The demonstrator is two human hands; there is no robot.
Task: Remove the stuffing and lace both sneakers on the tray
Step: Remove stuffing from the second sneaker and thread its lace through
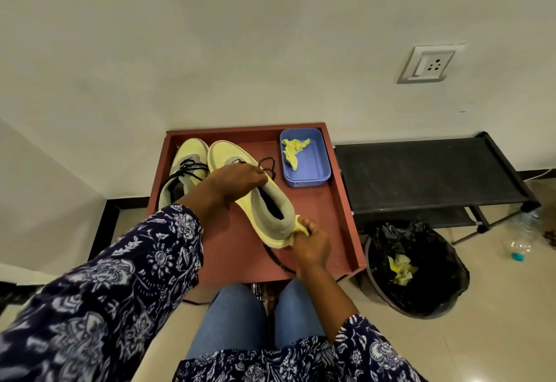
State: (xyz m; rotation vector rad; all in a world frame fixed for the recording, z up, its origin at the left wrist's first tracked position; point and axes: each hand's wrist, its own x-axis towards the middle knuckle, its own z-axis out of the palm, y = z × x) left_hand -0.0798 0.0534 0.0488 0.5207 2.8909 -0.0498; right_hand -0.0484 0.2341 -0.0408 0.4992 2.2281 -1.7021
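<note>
Head view: the left hand (237, 181) grips the right-hand sneaker (255, 195) at its tongue while the right hand (310, 243) pinches its heel tab, holding it tilted over the tray (346, 231). It looks light and soft-sided, so heel and collar seem the firmest holds; its black lace (276, 256) trails limp.

- One head-worn wide-angle camera looks forward and steeply down over the seated person's lap.
- It sits close above both hands and the red tray (346, 225), which fill the lower middle.
- The white wall (240, 35) takes the upper half, bent by the lens.
</note>
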